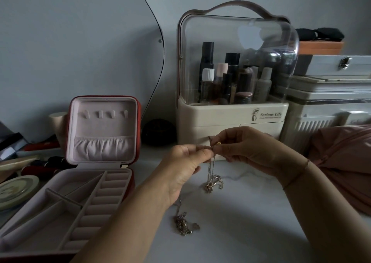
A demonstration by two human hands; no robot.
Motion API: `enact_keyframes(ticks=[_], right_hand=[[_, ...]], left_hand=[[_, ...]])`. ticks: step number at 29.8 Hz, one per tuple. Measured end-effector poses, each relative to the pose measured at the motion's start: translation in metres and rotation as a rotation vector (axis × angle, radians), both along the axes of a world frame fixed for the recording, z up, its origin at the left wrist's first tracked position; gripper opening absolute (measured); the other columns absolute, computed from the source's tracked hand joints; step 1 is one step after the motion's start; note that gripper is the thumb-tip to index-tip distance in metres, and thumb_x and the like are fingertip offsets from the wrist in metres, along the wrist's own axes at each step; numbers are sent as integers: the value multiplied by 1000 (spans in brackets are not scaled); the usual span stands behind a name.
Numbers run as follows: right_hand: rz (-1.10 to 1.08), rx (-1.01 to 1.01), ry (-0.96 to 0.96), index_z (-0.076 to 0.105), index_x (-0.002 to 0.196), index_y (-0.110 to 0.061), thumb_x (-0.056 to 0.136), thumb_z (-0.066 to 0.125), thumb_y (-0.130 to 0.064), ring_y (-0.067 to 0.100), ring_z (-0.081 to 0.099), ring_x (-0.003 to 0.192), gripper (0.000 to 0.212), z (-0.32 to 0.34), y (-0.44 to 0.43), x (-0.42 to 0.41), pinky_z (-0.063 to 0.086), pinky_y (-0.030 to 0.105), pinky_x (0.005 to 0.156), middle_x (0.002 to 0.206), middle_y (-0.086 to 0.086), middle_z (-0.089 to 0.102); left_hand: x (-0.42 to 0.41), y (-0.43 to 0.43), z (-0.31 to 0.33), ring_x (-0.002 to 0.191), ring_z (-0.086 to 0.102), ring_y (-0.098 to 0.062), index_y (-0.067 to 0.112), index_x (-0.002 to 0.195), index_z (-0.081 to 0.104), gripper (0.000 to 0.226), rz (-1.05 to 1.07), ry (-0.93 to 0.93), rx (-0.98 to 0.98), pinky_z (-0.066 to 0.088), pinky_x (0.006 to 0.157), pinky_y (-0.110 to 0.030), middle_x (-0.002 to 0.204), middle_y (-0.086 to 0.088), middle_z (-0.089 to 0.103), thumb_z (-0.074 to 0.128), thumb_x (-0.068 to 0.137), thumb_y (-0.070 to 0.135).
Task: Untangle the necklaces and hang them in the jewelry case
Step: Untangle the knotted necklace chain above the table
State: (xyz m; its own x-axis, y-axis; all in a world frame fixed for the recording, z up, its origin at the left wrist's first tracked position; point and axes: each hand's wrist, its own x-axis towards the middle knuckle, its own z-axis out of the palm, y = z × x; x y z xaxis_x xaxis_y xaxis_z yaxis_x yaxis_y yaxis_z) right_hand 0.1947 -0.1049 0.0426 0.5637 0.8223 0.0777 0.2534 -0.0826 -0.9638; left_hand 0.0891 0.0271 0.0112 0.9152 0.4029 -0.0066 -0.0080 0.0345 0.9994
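At the centre of the frame, a person's left hand [183, 163] and right hand [248, 148] meet fingertip to fingertip, each grip pinched closed on a thin necklace chain [212, 165]. The chain hangs straight down to a knotted cluster [214, 182] resting on the white desk [251, 222]. A second tangle [183, 223] lies on the desk at lower centre. At left, the red jewelry case [139, 126] stands open, lid upright, four hooks [102, 113] across its pink lining. A clear-domed cosmetics organizer [230, 112] sits behind the hands.
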Motion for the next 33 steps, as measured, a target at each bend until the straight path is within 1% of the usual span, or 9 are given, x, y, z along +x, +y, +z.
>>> enact_keyframes(ticks=[3, 6, 8, 11, 16, 19, 22, 25, 33], right_hand=[[-58, -31, -88, 72, 87, -4, 69, 74, -14, 10, 48, 60, 21, -1, 0, 1, 42, 19, 57, 74, 12, 61], [-90, -57, -141, 72, 81, -8, 79, 70, -4, 11, 46, 58, 5, -2, 3, 2, 41, 21, 57, 71, 12, 60], [-82, -66, -155, 71, 79, -8, 81, 67, -1, 11, 45, 56, 8, -3, 4, 1, 40, 21, 56, 65, 9, 57], [-10, -105, -149, 69, 83, -2, 84, 63, -1, 11, 46, 57, 7, -1, 4, 0, 41, 20, 54, 64, 7, 56], [49, -155, -125, 66, 85, 2, 85, 58, 1, 11, 48, 58, 8, -1, 2, 2, 41, 20, 54, 68, 8, 58], [74, -106, -59, 66, 81, -2, 83, 63, -5, 12, 48, 59, 5, -2, 3, 3, 41, 20, 55, 68, 6, 59], [130, -44, 47, 65, 79, -5, 72, 65, -14, 12, 49, 61, 11, -4, 4, 5, 43, 19, 57, 71, 8, 57], [165, 14, 142, 64, 79, -6, 64, 72, -21, 11, 52, 65, 23, -6, 6, 6, 46, 19, 59, 71, 6, 59], [103, 188, 269, 62, 71, -4, 69, 65, -3, 13, 53, 62, 4, -8, 11, 5, 47, 18, 57, 73, 11, 60]], left_hand=[[-1, 1, 1, 71, 61, 7, 18, 80, 73, 3, 32, -40, 49, 43, 79, -20, 69, 10, 70, 70, 81, 16], [-1, 2, 0, 64, 59, 13, 19, 80, 73, 4, 89, -44, 120, 37, 65, -9, 73, 10, 72, 73, 79, 22], [0, 3, 0, 62, 58, 11, 19, 79, 73, 5, 102, -47, 117, 40, 71, -15, 66, 13, 69, 72, 79, 24], [0, 2, 0, 82, 60, -5, 15, 80, 73, 12, 51, -27, 47, 47, 86, -30, 76, 5, 68, 65, 85, 22], [0, 1, -2, 93, 60, -13, 11, 84, 70, 18, -121, -1, -45, 45, 87, -32, 88, -3, 66, 58, 90, 23], [0, 4, -3, 96, 61, -12, 15, 80, 72, 21, -175, 4, -23, 45, 89, -33, 89, 0, 69, 63, 73, 33], [-1, 4, -3, 97, 61, -12, 14, 81, 73, 22, -184, -10, -23, 44, 89, -33, 90, -1, 70, 62, 73, 31], [1, 5, -3, 96, 61, -10, 2, 95, 70, 41, -112, -30, -26, 46, 87, -31, 96, -7, 71, 61, 67, 31], [1, 3, -3, 94, 63, -12, 9, 94, 71, 23, -104, -26, -34, 48, 88, -34, 93, -1, 71, 66, 78, 26]])
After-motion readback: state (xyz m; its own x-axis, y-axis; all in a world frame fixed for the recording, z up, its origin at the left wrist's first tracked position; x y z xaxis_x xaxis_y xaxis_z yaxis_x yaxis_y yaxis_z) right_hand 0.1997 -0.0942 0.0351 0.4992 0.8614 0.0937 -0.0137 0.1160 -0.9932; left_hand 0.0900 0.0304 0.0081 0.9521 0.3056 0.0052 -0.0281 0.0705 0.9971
